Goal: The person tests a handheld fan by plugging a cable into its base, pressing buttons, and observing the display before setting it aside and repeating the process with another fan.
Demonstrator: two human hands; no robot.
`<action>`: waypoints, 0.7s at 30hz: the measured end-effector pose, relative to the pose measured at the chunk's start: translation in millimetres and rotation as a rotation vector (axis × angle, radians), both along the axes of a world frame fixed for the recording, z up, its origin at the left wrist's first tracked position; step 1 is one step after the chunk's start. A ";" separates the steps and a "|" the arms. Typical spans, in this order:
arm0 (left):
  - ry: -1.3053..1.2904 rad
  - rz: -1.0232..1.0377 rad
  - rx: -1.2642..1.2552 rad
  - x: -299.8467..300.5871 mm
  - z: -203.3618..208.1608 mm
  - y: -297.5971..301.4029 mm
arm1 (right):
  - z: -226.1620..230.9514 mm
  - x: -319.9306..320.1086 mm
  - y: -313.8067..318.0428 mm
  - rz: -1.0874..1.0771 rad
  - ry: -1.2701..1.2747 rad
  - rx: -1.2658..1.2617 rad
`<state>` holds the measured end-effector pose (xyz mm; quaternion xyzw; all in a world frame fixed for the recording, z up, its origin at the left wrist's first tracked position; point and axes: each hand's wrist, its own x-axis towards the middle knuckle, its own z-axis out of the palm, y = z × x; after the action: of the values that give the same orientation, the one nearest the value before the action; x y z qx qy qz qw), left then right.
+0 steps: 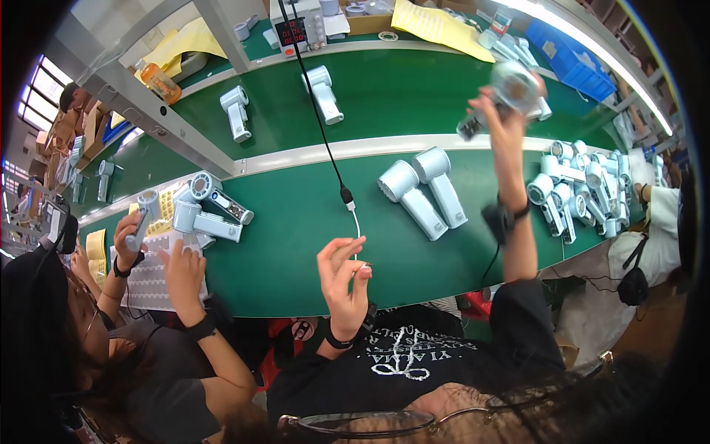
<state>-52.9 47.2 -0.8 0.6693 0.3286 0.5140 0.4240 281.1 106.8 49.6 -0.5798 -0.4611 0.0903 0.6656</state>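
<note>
My left hand [345, 287] is closed in a pinch on the lower end of a white charging cable [357, 224], above the near part of the green bench. The cable hangs from a black lead [323, 122]. My right hand [503, 118] is raised over the far side of the bench, its fingers around a handheld fan [515, 87]. That fan is smeared by motion, its round head up and its dark handle end to the left. Between my hands, two pale blue handheld fans [411, 200] [442, 185] lie side by side on the bench.
A pile of pale blue fans [584, 185] lies at the right. Two more fans [237, 113] [322, 94] rest beyond the metal rail [296, 157]. A power supply [298, 28] and blue bin [569, 61] stand at the back. At left, a co-worker's hands [185, 277] handle fans.
</note>
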 end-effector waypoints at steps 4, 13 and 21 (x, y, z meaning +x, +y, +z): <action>0.010 -0.030 0.027 2.8 5.9 1.9 | -31.2 54.4 98.3 -0.029 -0.703 -0.557; 0.119 -0.021 0.022 -5.3 10.0 5.2 | -57.3 -8.8 191.0 -0.356 -1.261 -1.048; 0.093 -0.020 0.028 -1.7 10.2 5.8 | -73.6 -83.0 235.4 0.087 -0.862 -0.920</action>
<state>-54.6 52.9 9.4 0.7016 0.3342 0.4827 0.4038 198.1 342.2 -24.0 -0.7718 -0.6249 0.0644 0.0983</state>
